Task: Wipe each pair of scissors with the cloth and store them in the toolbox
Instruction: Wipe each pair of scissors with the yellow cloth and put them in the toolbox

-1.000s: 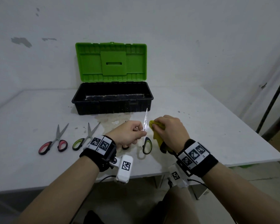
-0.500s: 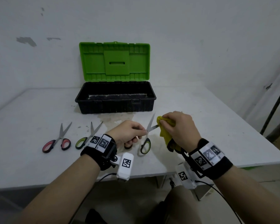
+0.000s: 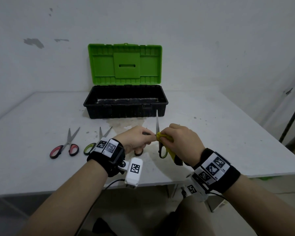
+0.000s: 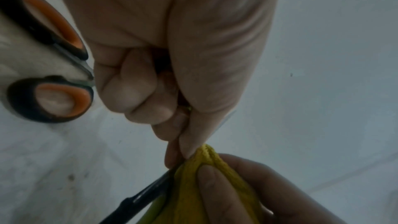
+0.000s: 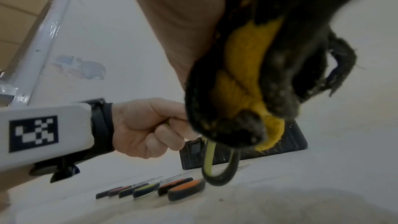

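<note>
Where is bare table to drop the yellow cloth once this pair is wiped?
Free: the white table right of the black toolbox with its green lid, out to the right edge. Crowded: the front left, where the red-handled scissors, green-handled scissors and orange-handled scissors lie.

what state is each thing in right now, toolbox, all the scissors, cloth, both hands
toolbox: open, lid up, no scissors visible inside
held scissors: blades spread, one upright, off the table
cloth: bunched, pinched on the blade
red scissors: flat on table, slightly open
green scissors: flat on table, slightly open
orange scissors: on table under left hand
left hand: grips held scissors
right hand: grips cloth
</note>
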The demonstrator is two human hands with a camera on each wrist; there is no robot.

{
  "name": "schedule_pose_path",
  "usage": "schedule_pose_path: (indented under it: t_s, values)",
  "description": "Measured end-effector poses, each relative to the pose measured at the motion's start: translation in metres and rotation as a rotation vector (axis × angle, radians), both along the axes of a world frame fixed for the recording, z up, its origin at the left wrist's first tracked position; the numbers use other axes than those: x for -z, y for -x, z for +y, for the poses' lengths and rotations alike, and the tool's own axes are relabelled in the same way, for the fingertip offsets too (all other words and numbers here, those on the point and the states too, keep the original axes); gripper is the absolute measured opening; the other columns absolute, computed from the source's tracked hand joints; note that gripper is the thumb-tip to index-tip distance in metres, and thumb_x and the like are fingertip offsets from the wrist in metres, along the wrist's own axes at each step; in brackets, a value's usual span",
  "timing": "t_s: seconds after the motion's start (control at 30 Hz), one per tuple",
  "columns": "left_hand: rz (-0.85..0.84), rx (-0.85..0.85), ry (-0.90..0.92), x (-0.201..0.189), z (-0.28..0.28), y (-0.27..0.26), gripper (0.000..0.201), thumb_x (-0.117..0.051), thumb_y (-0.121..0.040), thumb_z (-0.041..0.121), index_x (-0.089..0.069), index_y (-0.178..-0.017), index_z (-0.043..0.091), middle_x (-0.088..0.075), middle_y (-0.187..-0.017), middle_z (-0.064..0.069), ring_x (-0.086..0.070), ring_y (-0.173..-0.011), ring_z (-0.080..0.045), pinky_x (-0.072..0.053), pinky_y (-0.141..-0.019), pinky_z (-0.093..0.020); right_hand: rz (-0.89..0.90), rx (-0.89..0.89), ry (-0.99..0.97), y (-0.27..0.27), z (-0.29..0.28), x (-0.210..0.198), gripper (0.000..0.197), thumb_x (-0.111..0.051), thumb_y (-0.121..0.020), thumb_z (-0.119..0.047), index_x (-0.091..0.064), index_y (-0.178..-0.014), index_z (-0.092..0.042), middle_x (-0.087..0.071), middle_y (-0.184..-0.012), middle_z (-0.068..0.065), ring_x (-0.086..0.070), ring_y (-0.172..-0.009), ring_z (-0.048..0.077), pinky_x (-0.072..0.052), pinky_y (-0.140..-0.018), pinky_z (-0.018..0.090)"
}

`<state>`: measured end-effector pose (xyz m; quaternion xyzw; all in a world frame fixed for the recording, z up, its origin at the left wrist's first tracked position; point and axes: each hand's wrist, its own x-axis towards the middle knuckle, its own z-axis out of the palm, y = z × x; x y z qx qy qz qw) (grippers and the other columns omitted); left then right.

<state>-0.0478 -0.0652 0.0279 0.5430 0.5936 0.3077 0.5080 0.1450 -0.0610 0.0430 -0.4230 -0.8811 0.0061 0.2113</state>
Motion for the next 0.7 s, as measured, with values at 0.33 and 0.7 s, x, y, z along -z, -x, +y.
schedule_pose_path:
  t_s: [0.33, 0.7]
  values:
    - [0.0, -0.048, 0.03, 0.0, 0.003, -0.002, 0.016, -0.067, -0.089, 0.023, -0.072, -0.079, 0.011, -0.043, -0.06, 0.002, -0.028, -0.043, -0.013, -0.021, -0.039, -0.022, 0.046, 0.025, 0.02, -0.004, -0.001, -0.006, 0.028, -0.053, -0.093, -0.045, -0.069, -0.095, -0.023, -0.062, -0.088, -0.007, -0.058, -0.076, 0.016, -0.052, -0.063, 0.034]
    - [-0.088, 0.018, 0.147, 0.001, 0.0, 0.0, 0.019, -0.068, -0.093, 0.027, -0.073, -0.088, 0.009, -0.038, -0.055, 0.004, -0.025, -0.044, -0.009, -0.017, -0.039, -0.02, -0.001, 0.013, -0.007, -0.005, -0.003, -0.011, 0.023, -0.054, -0.094, -0.043, -0.068, -0.102, -0.027, -0.061, -0.093, -0.008, -0.058, -0.079, 0.016, -0.048, -0.062, 0.029]
